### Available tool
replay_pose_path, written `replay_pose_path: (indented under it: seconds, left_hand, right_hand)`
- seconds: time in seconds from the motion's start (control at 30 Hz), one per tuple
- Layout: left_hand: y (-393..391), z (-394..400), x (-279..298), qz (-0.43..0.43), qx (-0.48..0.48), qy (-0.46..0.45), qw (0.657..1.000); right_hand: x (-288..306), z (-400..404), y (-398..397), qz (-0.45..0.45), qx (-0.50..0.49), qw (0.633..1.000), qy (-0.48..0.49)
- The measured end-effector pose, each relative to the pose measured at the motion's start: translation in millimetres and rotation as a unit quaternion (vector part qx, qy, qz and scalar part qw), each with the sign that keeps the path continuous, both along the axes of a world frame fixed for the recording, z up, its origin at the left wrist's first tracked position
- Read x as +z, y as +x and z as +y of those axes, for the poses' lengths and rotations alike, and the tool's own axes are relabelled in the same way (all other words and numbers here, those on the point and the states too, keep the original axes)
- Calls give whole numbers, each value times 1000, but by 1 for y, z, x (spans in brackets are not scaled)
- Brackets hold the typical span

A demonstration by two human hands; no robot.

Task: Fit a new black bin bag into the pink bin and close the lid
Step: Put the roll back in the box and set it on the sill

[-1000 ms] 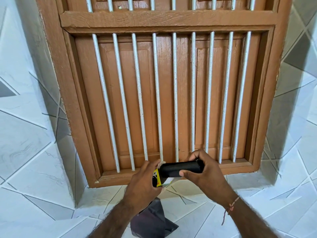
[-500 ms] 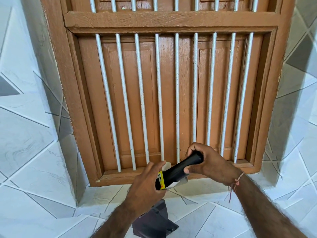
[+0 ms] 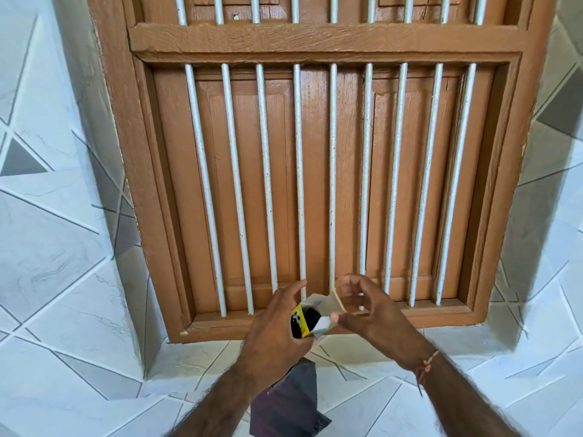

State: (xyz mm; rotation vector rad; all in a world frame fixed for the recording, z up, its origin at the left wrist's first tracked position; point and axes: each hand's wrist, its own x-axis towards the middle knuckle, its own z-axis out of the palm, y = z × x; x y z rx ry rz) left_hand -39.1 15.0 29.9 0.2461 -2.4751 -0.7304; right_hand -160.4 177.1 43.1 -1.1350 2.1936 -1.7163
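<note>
Bin bag [image 3: 288, 402], black and folded, hung in the lower centre of the frame, under the left hand [image 3: 274, 335]; its upper end went behind the wrist, so I could not tell how it was held. No pink bin was visible in the head view.

The left hand was in the lower centre and its fingers were closed around a small yellow box [image 3: 299, 321]. The box was open at the top, and a black roll [image 3: 310, 318] sat inside it, with only its end showing. White flaps [image 3: 328, 305] of the box stood up at the opening.

The right hand [image 3: 369, 310] was just beside the box, to the right of it. Its thumb and one finger pinched a white flap at the box edge, and the other fingers were curled loosely above. A red thread [image 3: 426, 365] was tied around the right wrist.

Behind both hands stood a brown wooden window [image 3: 315, 42] with white vertical bars [image 3: 268, 184], filling the middle and upper frame. White tiles [image 3: 56, 263] with grey lines covered the wall on both sides and the sill [image 3: 378, 357] below.
</note>
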Motion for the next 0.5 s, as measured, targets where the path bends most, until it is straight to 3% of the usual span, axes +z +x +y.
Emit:
replay_pose_path:
  seconds: [0.3,0.5]
  left_hand:
    - [-6,1,-3,-5,0,-10,1000]
    - [-8,3,-3,2,12,-12,1000]
  right_hand:
    - [-25,-22,22,-131,-14,984,-124]
    - [-29,-28,28,-76,-31,990,-111]
